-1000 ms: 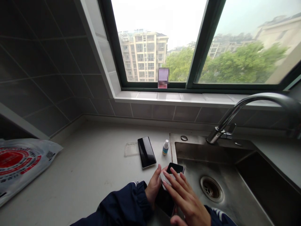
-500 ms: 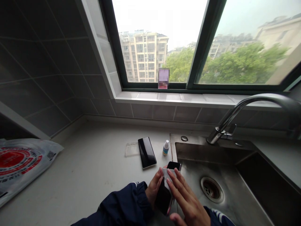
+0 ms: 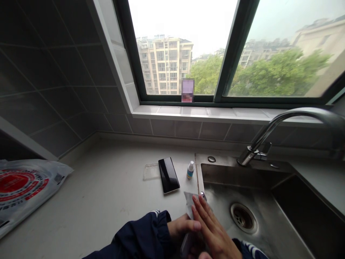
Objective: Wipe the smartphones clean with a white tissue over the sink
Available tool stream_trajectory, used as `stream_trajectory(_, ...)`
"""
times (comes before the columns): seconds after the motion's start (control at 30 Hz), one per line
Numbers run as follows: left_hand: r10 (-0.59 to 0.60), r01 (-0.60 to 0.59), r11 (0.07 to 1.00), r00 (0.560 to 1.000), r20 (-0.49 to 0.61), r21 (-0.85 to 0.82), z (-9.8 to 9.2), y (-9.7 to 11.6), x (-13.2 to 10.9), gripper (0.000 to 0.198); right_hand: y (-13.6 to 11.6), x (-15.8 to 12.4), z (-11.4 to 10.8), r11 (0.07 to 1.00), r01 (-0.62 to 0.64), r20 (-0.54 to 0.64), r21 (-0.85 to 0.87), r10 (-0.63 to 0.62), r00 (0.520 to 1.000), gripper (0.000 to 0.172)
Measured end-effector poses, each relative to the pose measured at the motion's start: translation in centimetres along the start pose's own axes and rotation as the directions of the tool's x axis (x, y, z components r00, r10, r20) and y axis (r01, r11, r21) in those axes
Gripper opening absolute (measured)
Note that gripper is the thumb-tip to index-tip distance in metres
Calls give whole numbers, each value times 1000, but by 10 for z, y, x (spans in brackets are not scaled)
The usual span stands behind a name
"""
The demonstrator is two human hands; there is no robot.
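Note:
A phone (image 3: 186,246), mostly hidden and tilted, is in my left hand (image 3: 184,226), whose thumb lies across it. My right hand (image 3: 211,228) presses a pale grey cloth or wipe (image 3: 189,202) against the phone with its fingers together. Beyond my hands, a black phone (image 3: 169,175) lies flat on the counter, overlapping a clear case (image 3: 151,172). Right of that phone stands a small white spray bottle (image 3: 190,170) with a blue and yellow label.
A steel sink (image 3: 223,194) with a drain (image 3: 243,218) and a chrome faucet (image 3: 265,135) is on the right. A plastic bag (image 3: 32,183) with red print lies on the counter (image 3: 107,187) at the far left. A window is behind.
The held phone has tilted and moved lower, and its screen no longer shows. My left thumb has swung to the right across it. More of the cloth's upper corner shows.

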State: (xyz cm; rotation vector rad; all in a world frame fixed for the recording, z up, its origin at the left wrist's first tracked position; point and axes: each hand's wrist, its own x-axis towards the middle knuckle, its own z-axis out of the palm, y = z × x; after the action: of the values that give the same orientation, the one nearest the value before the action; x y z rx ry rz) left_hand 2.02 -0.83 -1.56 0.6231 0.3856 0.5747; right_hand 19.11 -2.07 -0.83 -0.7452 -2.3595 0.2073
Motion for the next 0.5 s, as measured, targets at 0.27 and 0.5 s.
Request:
stream_trajectory(0.27,-230,231,972,973,32,-30,1,0,-11,53,3,1,-4,989,-111,18,99,110,994,85)
stream_trajectory(0.5,132,-145,978,987,-93,-148,-1,-8,6,51,7,1,-3,984,-143,59,105,138,989,85)
